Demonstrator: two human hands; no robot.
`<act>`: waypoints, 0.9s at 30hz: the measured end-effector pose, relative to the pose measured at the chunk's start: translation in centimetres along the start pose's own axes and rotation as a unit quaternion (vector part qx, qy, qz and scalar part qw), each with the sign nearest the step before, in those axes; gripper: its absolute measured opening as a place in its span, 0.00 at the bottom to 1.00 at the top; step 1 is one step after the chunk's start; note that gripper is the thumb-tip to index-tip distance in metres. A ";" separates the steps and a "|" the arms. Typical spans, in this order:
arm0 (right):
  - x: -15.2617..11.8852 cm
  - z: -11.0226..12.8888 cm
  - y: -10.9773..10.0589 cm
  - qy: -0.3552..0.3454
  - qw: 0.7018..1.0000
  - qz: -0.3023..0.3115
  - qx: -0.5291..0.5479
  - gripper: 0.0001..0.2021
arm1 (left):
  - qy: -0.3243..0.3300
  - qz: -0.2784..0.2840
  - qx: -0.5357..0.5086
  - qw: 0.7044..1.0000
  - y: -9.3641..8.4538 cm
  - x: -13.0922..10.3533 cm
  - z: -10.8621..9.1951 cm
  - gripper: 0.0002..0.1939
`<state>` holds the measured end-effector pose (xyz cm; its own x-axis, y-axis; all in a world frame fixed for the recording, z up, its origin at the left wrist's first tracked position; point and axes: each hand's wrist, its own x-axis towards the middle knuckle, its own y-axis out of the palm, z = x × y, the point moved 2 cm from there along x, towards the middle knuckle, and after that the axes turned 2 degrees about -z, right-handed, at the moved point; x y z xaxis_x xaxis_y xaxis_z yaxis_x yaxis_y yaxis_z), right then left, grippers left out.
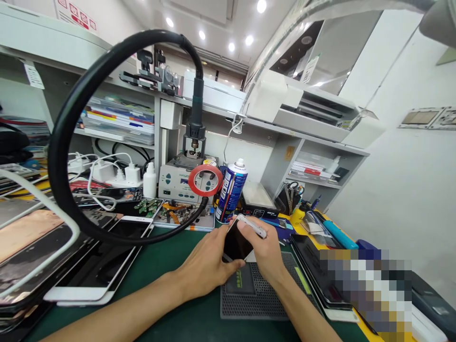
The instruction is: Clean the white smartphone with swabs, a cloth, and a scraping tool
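Note:
A smartphone (238,243) with a dark screen and pale border is held tilted above the grey perforated mat (263,304). My left hand (208,256) is closed on its left side, with the thumb along the lower edge. My right hand (267,249) grips the upper right, its thumb pressing near a silver, rounded edge piece (255,228). Whether that piece is joined to the phone or separate, I cannot tell. Fingers hide the phone's back and part of its sides.
White tablets or phones (107,266) lie stacked left, under a looping black hose (57,142). Behind my hands stand a blue spray can (233,190), a red tape roll (192,183) and a parts tray (204,222). Dark phones (320,270) lie right.

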<state>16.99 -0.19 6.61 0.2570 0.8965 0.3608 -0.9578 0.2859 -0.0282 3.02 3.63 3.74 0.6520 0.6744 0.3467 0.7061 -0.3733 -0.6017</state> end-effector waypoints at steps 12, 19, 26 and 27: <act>1.3 -0.7 -0.8 0.175 0.962 -0.050 0.204 0.18 | -0.010 0.039 -0.088 0.995 -0.3 0.5 0.4 0.11; 1.4 -0.9 -1.2 0.204 0.946 -0.065 0.245 0.17 | 0.031 0.004 -0.025 0.999 -0.1 0.2 -0.1 0.14; 1.7 -1.4 -1.6 0.216 0.941 -0.058 0.254 0.15 | 0.054 0.012 0.002 0.998 0.0 0.0 -0.4 0.14; 1.7 -1.5 -1.6 0.217 0.941 -0.059 0.254 0.15 | 0.055 0.016 0.004 0.998 -0.1 0.0 -0.5 0.13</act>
<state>19.16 1.39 5.88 0.2869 0.9542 -0.0848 -0.8292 0.2917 0.4768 3.09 3.34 4.17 0.7011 0.5882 0.4030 0.6821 -0.3887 -0.6194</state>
